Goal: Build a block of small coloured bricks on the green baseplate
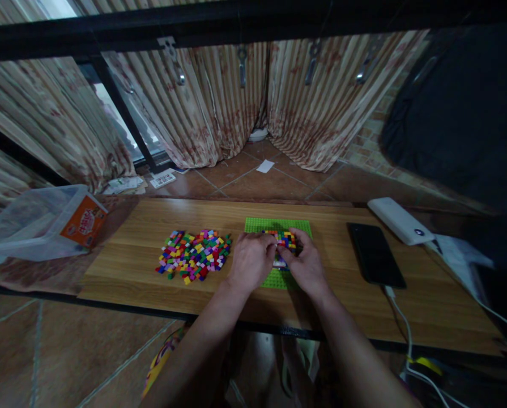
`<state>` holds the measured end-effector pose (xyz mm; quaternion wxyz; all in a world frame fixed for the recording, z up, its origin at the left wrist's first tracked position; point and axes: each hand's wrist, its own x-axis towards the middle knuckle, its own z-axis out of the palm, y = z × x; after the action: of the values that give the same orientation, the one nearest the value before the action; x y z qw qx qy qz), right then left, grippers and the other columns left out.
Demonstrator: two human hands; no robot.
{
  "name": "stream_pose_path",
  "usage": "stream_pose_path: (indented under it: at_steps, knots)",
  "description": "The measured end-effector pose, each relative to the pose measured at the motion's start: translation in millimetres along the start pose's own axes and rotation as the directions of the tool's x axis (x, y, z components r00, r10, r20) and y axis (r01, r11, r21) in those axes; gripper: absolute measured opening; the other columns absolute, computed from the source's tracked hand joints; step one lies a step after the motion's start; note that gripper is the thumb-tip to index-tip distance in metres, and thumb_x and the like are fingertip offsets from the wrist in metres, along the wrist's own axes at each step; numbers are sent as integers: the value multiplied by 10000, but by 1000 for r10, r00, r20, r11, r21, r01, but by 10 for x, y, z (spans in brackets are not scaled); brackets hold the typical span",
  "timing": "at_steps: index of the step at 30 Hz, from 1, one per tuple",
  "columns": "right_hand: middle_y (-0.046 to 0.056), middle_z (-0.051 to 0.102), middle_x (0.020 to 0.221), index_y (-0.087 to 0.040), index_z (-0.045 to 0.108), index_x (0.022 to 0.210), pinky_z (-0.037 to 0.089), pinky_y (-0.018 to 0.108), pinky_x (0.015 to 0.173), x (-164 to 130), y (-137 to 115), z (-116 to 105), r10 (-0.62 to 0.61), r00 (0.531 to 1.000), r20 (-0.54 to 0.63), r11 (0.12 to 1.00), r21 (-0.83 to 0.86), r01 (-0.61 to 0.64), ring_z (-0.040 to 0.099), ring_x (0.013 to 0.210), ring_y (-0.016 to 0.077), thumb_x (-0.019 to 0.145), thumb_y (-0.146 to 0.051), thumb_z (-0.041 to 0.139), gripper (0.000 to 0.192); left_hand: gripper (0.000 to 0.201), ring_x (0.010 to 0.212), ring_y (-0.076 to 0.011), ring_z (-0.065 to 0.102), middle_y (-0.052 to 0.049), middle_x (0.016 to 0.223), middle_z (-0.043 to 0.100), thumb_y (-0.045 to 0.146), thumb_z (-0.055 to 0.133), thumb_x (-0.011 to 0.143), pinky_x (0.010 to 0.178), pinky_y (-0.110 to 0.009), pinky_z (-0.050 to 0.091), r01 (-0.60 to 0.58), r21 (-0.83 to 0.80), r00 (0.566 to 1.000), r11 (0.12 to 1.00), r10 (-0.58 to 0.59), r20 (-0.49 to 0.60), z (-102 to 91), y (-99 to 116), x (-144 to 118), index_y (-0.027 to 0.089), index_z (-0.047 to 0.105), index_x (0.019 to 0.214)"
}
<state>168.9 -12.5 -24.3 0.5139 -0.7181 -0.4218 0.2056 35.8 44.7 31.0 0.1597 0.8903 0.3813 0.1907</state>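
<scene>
A green studded baseplate (pixel 261 225) lies on the wooden table (pixel 126 266), with a patch of small coloured bricks (pixel 284 237) built on its middle. My left hand (pixel 251 260) and my right hand (pixel 305 265) rest side by side on the plate, fingertips meeting at the brick patch. The fingers of both hands are pinched over the bricks; whether either holds a loose brick is hidden. A heap of several loose coloured bricks (pixel 194 255) lies on the table just left of my left hand.
A black phone (pixel 375 253) lies right of the plate with a white cable (pixel 400 317) running off the front edge. A white power bank (pixel 400 221) sits at the back right. A clear plastic box (pixel 36 224) stands off the table's left end.
</scene>
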Motion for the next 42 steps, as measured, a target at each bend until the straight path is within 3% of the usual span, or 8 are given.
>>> stream_pose_path:
  at_steps: [14, 34, 39, 42]
  knots:
    - [120, 632, 1216, -189, 561, 1235, 423, 460, 999, -14, -58, -19, 13, 1000, -4, 1000, -11, -13, 587, 1117, 267, 751, -402, 623, 533, 226, 875, -198, 655, -63, 900, 727, 221, 532, 871, 839, -309, 483, 169, 13, 984, 986, -168, -62, 130, 91, -23, 194, 653, 1060]
    - [127, 649, 1157, -159, 574, 1226, 463, 432, 922, -22, -83, 60, 45, 997, -61, 998, -32, -47, 608, 1033, 263, 749, -389, 608, 530, 243, 834, -200, 661, -60, 861, 716, 201, 488, 886, 805, -308, 495, 144, 40, 987, 989, -140, -80, 140, 90, -50, 193, 643, 1073]
    - [135, 617, 1190, -168, 575, 1223, 443, 445, 935, -46, -109, 75, -15, 997, -78, 1000, -28, 13, 588, 1050, 260, 764, -393, 609, 512, 263, 847, -190, 680, -56, 904, 735, 160, 498, 867, 836, -310, 507, 140, -48, 986, 989, -144, -83, 124, 81, -55, 192, 644, 1082]
    - [114, 629, 1132, -182, 610, 1162, 464, 426, 876, 92, -210, 19, -19, 980, -198, 997, 67, 32, 604, 969, 242, 733, -412, 678, 491, 257, 859, -176, 692, -43, 928, 746, 153, 506, 857, 841, -295, 521, 152, -168, 980, 974, -170, -103, 99, 43, -59, 199, 649, 1065]
